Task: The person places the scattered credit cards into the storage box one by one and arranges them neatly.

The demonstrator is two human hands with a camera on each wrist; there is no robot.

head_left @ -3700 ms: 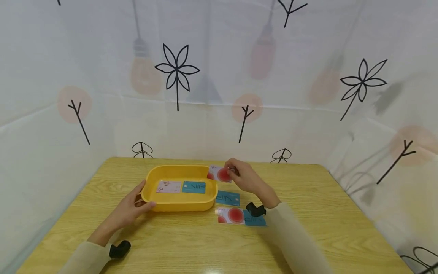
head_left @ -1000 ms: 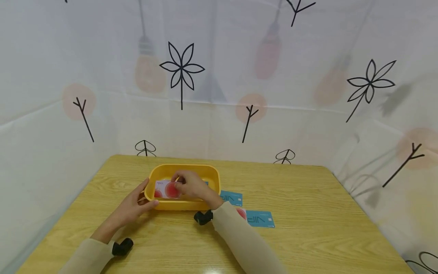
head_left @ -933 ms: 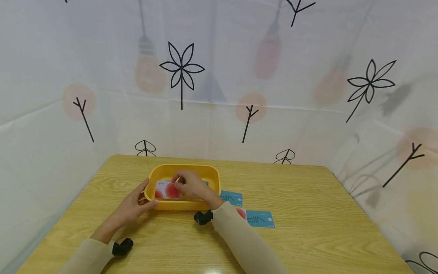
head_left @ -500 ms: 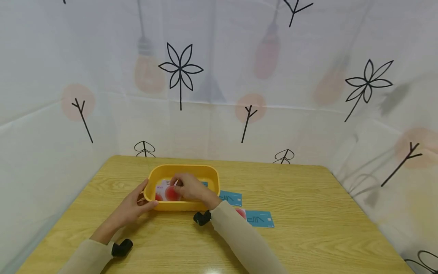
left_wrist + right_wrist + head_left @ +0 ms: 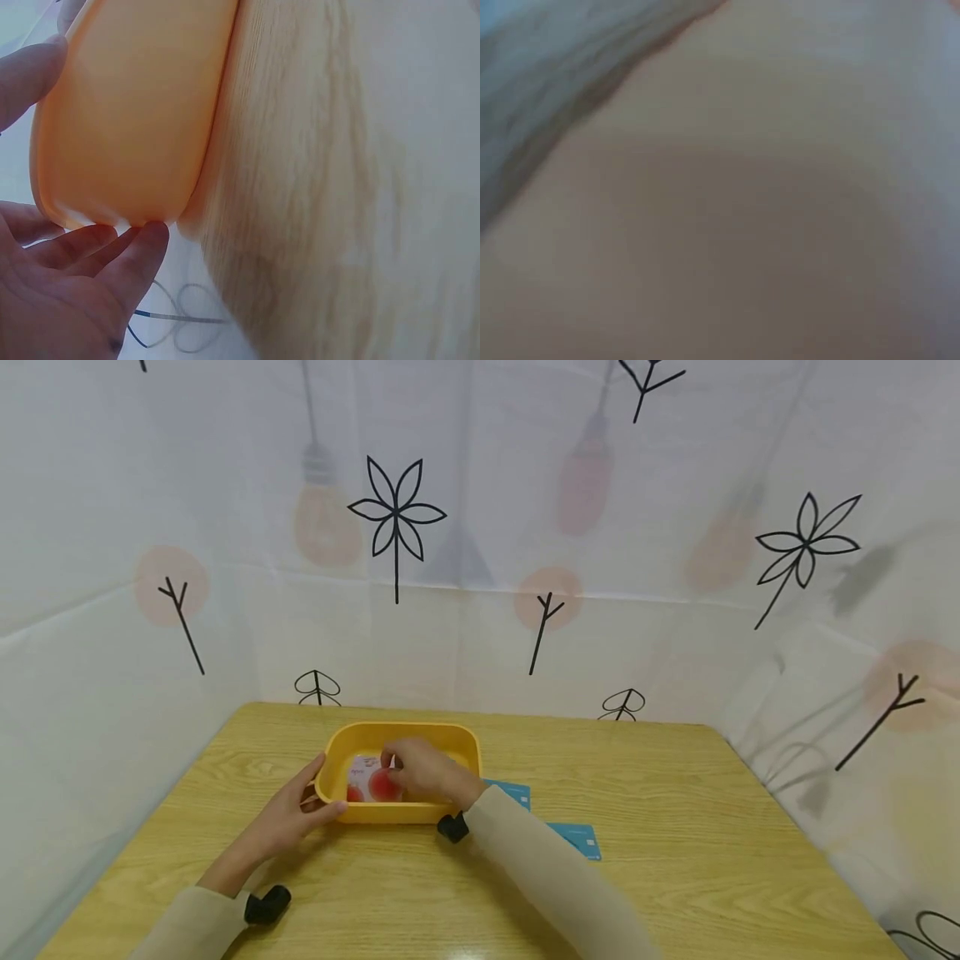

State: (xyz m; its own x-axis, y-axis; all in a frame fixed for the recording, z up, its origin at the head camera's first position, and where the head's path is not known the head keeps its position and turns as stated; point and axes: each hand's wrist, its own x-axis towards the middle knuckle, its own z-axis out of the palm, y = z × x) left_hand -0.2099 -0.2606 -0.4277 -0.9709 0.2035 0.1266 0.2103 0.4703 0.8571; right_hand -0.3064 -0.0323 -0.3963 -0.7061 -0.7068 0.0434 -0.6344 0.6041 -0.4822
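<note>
In the head view a yellow plastic tray (image 5: 405,812) stands on the wooden table. My left hand (image 5: 279,820) holds its left end, thumb on the near rim and fingers against the end wall. The left wrist view shows the fingertips of this left hand (image 5: 82,277) pressed to the tray wall (image 5: 142,97). My right hand (image 5: 427,770) reaches into the tray and pinches the right edge of a pale pink card with red circles (image 5: 365,787). Another light card (image 5: 365,761) lies partly under it. The right wrist view is too blurred to show the fingers.
Right of the tray lies a blue card (image 5: 517,793), partly behind the right forearm. Nearer to me another blue card (image 5: 581,839) shows past the sleeve (image 5: 547,868). A patterned white cloth (image 5: 480,643) hangs behind the table (image 5: 375,893).
My right hand has carried the red-circled card from beyond the tray's right end into the tray. In the last half second hand and card shifted slightly right. My left hand stays on the tray.
</note>
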